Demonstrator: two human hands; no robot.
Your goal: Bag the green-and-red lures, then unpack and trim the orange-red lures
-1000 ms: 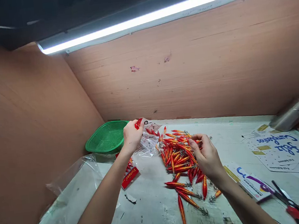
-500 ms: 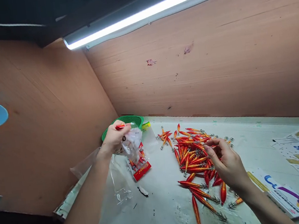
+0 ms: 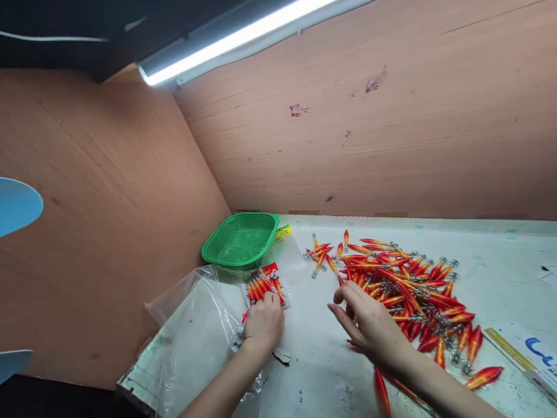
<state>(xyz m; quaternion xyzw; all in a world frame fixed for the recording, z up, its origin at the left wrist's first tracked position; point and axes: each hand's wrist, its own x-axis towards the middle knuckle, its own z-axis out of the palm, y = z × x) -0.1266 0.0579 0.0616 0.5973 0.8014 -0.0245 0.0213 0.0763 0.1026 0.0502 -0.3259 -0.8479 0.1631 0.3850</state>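
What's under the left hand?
Red-labelled packaging with slim red-orange lures inside peeks out beyond the left hand. What lies right beneath can't be seen, because the hand covers it.

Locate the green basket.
In the head view, the green basket sits left of centre near the back wall, beyond the left hand and left of the red-and-orange lures.

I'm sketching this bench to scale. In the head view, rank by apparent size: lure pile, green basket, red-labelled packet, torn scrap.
Largest to smallest:
1. Lure pile
2. Green basket
3. Red-labelled packet, partly hidden by the left hand
4. Torn scrap
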